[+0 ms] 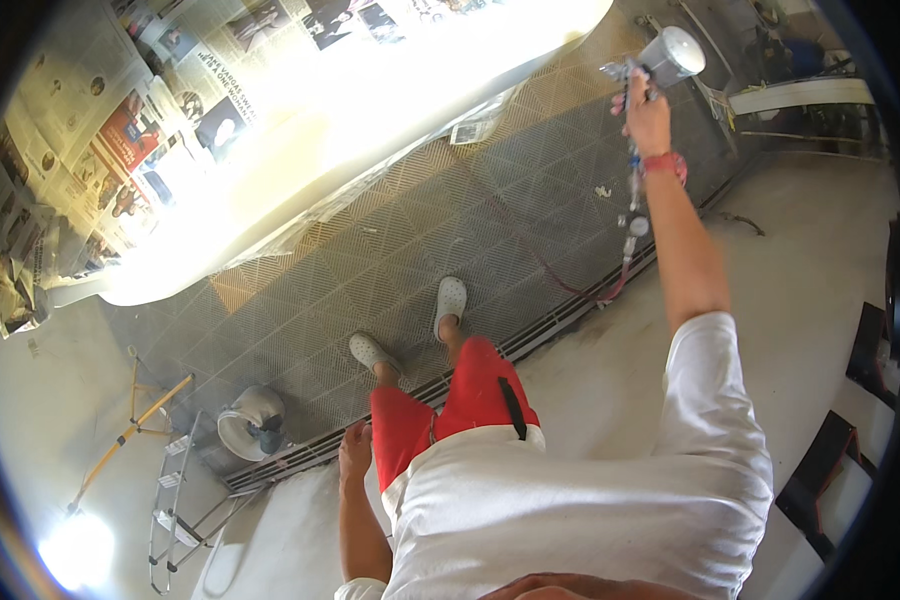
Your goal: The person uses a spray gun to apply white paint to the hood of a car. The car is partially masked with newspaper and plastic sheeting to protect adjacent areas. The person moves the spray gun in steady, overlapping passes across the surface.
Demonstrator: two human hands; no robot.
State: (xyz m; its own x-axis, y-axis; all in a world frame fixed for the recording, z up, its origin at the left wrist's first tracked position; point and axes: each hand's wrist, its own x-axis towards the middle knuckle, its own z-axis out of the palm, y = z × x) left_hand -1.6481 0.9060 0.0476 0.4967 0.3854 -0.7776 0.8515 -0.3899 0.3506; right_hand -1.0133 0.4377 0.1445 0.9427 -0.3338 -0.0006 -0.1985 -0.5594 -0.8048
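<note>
My right hand [648, 115] is stretched far out to the upper right and is closed round the handle of a spray gun [634, 75]. A pale round paint cup [678, 52] sits on the gun. Below the grip hang a small round gauge [639, 227] and a reddish air hose [613, 287]. My left hand [354, 452] hangs beside my red shorts, with loosely bent fingers and nothing visible in it. Left of the gun lies a large glossy white panel [390, 130], apart from it and partly washed out by glare. Sheets of newspaper [120, 130] cover its far left part.
I stand on a grey grated floor [370, 270]. At the lower left are a white bucket [238, 432], a stepladder [170, 490], a yellow stand [135, 430] and a bright lamp [77, 550]. Dark angular parts [820, 475] lie at the right; a white curved piece [800, 97] stands farther back.
</note>
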